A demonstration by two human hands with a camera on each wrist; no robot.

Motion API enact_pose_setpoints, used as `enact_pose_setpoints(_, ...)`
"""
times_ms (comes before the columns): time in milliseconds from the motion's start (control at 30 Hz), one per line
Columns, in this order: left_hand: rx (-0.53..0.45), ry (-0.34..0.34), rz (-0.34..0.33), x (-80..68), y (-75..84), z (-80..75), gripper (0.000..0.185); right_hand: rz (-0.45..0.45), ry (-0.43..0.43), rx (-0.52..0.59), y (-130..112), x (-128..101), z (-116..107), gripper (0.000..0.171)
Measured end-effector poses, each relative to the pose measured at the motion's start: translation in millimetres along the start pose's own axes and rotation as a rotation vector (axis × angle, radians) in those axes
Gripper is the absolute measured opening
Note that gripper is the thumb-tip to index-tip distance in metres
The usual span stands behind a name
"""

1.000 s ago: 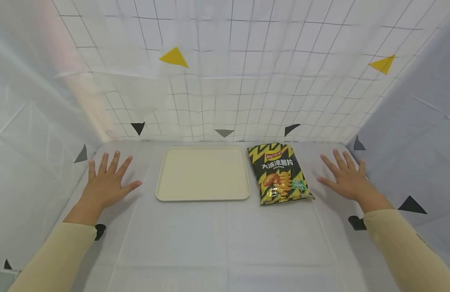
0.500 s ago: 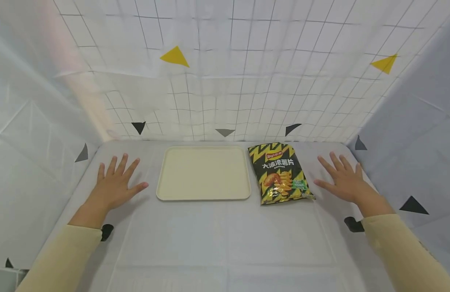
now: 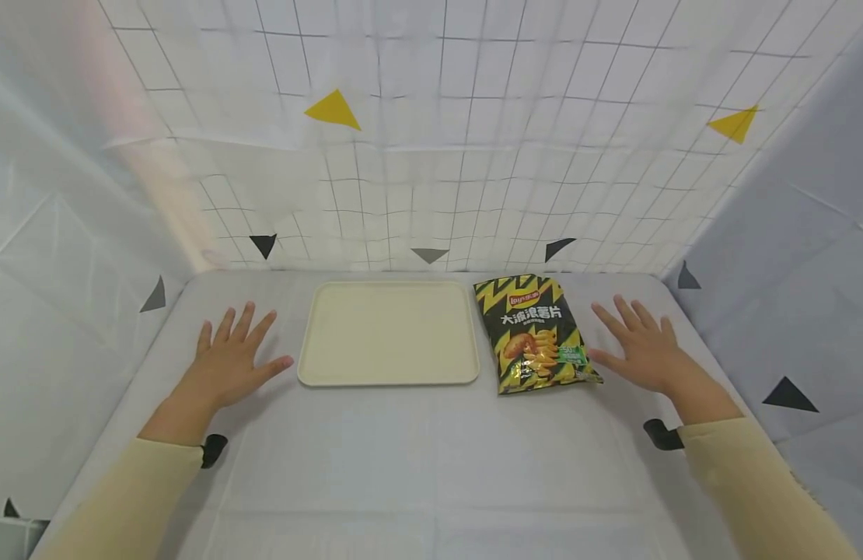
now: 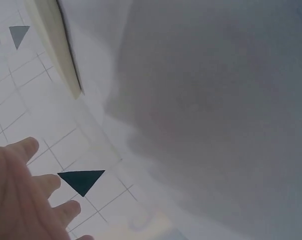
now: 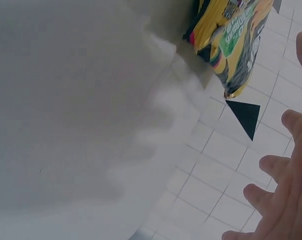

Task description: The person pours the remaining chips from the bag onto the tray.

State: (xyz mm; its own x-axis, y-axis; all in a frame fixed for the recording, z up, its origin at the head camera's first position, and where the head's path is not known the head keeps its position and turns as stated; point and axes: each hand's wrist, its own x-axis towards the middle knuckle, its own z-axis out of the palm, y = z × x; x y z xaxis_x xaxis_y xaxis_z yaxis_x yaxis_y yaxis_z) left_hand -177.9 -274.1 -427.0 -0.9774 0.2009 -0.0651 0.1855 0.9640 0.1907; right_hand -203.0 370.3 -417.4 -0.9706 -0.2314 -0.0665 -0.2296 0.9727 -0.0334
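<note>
My left hand [image 3: 228, 365] has its fingers spread over the white table, just left of a cream rectangular tray [image 3: 388, 334]. Its thumb points at the tray's left edge, and nothing is held. To the tray's right lies a black and yellow bag of potato chips [image 3: 536, 334], printed side up. My right hand [image 3: 644, 354] is spread beside the bag, its thumb tip close to the bag's right edge. The right wrist view shows the bag's corner [image 5: 236, 45] beyond the spread fingers; the left wrist view shows an end of the tray [image 4: 55, 45].
White sheeting with a grid pattern [image 3: 417, 187] rises behind the table. Plain sheeting walls stand at the left [image 3: 68, 257] and right [image 3: 788, 288]. Black, grey and yellow triangles mark the sheets. A dark wrist mount [image 3: 662, 434] shows at the right cuff.
Both hands have moved inward, the left toward the tray and the right toward the chip bag, fingers still spread. Tray and bag have stayed in place.
</note>
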Motion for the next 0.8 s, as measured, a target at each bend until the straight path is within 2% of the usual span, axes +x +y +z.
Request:
enact_pose_setpoints(167,-0.011,0.0,-0.006,1.9,1.7,3.8,0.097,-0.024,0.0,0.003,-9.2,-0.6,-2.7,0.089)
enact_pose_setpoints(500,-0.053,-0.069,-0.007,4.4,13.3,7.6,0.097,-0.063,0.001,0.061,-26.2,1.4,-2.8,0.089)
enact_pose_setpoints(800,-0.078,-0.093,-0.006,6.3,24.3,8.5,0.097,-0.068,-0.031,0.106,-48.9,5.4,-3.3,0.091)
